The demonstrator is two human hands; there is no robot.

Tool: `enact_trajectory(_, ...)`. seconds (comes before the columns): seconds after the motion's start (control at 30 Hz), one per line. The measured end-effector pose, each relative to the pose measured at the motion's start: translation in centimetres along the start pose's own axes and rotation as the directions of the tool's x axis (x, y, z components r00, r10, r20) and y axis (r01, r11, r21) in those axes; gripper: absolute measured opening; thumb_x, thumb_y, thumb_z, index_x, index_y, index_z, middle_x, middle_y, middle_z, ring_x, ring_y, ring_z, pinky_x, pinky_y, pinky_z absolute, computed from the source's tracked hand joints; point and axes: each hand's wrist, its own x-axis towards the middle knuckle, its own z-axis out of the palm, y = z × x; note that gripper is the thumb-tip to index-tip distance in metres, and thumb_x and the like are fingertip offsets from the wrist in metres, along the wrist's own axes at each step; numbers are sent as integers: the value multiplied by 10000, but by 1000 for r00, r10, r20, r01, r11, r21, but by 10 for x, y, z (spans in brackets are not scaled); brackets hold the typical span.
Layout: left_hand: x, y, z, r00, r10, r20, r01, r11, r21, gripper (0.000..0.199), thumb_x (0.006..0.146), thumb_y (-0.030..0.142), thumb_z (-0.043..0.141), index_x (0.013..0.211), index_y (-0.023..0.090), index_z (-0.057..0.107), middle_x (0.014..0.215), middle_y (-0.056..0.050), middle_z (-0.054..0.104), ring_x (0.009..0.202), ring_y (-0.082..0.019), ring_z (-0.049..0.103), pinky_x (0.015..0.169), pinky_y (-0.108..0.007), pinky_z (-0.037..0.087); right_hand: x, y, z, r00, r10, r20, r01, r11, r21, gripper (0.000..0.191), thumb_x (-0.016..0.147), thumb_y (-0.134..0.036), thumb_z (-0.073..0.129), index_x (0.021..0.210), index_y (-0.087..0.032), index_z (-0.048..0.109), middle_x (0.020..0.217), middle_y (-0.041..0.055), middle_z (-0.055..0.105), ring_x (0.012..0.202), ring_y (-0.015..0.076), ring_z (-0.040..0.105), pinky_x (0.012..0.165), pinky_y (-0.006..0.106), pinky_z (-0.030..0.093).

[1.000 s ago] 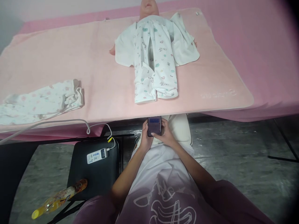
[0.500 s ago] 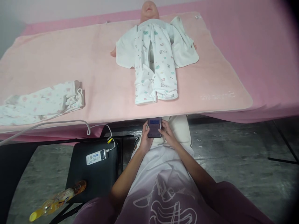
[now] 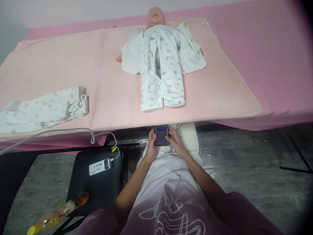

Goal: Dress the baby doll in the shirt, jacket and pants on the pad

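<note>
A dark smartphone [image 3: 161, 136] with a lit bluish patch near its top is held upright over my lap, just below the table's front edge. My left hand [image 3: 152, 146] grips its left side, and my right hand [image 3: 175, 141] its right side, with both thumbs at the front edges. On the table beyond lies a baby doll [image 3: 156, 18] on its back. Its white top [image 3: 132, 55] is spread at both sides, and printed baby trousers [image 3: 172, 68] lie over its body and legs. Part of the doll's head and its legs are hidden.
The pink mat [image 3: 112, 78] covers most of the table. Folded printed baby clothes [image 3: 44, 109] lie at its left. On a black stool [image 3: 97, 189] sits a white power bank [image 3: 100, 166] with a cable [image 3: 61, 129]. A bottle with a yellow cap [image 3: 57, 213] stands by the stool's front.
The whole scene sits slightly lower in the view, as the camera has tilted a little. Both hands keep their hold on the smartphone. The doll and clothes stay in place.
</note>
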Motion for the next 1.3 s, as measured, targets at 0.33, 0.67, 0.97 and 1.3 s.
enact_trajectory(0.33,1,-1,-1,1000,-2,8,2,1000,5,582,945,481,909,1473,346,706,1435,-28,755,1301,-220,717,1157,-344,567,1,4,-1,1000,3,-9,-3,1000,4,615,1050,-618,731,1532,-305,511,1355,81,739,1283,287,684,1197,456,510)
enact_trajectory(0.67,2,-1,-2,1000,-10,10,10,1000,-4,580,949,478,903,1478,348,703,1462,-32,738,1330,-229,703,1177,-357,554,0,2,-1,1000,0,-1,0,1000,12,586,1063,-589,726,1529,-307,511,1369,79,734,1279,278,683,1195,457,513)
enact_trajectory(0.97,1,1,-1,1000,-17,8,17,1000,9,566,949,485,902,1466,354,712,1478,-30,726,1351,-235,685,1176,-359,549,0,1,-1,1000,20,-11,-20,1000,14,598,1052,-604,734,1527,-313,518,1375,81,734,1289,287,688,1227,483,504)
enact_trajectory(1.3,2,1,-1,1000,-22,12,22,1000,12,586,943,462,900,1480,350,693,1456,-35,741,1356,-244,692,1168,-362,551,0,4,-2,1000,27,-9,-27,1000,10,607,1053,-605,734,1540,-311,519,1379,78,732,1304,284,688,1219,471,516)
